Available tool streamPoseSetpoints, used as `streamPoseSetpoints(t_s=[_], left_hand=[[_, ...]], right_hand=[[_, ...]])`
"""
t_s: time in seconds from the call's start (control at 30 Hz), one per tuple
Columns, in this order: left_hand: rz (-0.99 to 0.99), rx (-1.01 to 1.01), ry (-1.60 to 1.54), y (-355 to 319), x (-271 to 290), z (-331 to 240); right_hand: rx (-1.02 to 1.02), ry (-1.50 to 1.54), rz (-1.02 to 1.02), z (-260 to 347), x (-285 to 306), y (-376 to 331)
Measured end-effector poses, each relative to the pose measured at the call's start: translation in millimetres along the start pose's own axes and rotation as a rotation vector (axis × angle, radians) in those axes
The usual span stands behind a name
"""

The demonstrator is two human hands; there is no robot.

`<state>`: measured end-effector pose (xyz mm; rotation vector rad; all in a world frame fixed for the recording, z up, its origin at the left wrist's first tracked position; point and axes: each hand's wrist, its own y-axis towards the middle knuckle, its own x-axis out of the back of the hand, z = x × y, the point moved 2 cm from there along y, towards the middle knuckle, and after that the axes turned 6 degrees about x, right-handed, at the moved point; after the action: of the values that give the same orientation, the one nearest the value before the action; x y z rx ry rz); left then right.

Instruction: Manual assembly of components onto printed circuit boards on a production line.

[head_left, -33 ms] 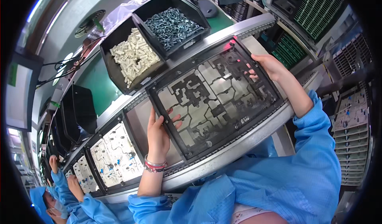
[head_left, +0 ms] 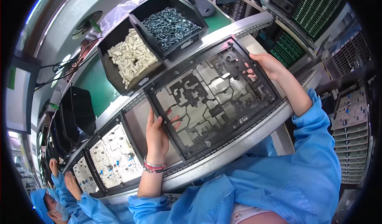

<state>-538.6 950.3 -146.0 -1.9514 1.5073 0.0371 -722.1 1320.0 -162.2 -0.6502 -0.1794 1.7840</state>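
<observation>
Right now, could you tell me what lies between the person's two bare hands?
In the head view, the dark cut-out pallet frame spans between the left hand and right hand.

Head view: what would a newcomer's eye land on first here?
Most likely the big dark frame with maze-like cutouts, held at mid-picture over the conveyor rail by the left hand on its near-left edge and the right hand on its far-right edge. Behind it sit two black bins, one with pale parts and one with dark metal parts.
</observation>
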Motion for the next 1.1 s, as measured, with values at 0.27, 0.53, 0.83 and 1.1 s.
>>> streamPoseSetpoints(t_s=[0.27, 0.53, 0.83, 1.1], left_hand=[[-0.004, -0.006, 0.020, -2, 4, 4], [-0.141, 0.018, 0.190, 3, -1, 24], [-0.005, -0.246, 0.304, 16, -36, 45], [0.003, -0.255, 0.506, 39, -13, 57]], right_hand=[[0.034, -0.042, 0.000, -1, -5, 3], [0.090, 0.073, -0.017, -19, 14, 7], [1.496, -0.864, -0.727, 28, -34, -201], [1.689, -1.153, -2.111, 67, 85, -456]])
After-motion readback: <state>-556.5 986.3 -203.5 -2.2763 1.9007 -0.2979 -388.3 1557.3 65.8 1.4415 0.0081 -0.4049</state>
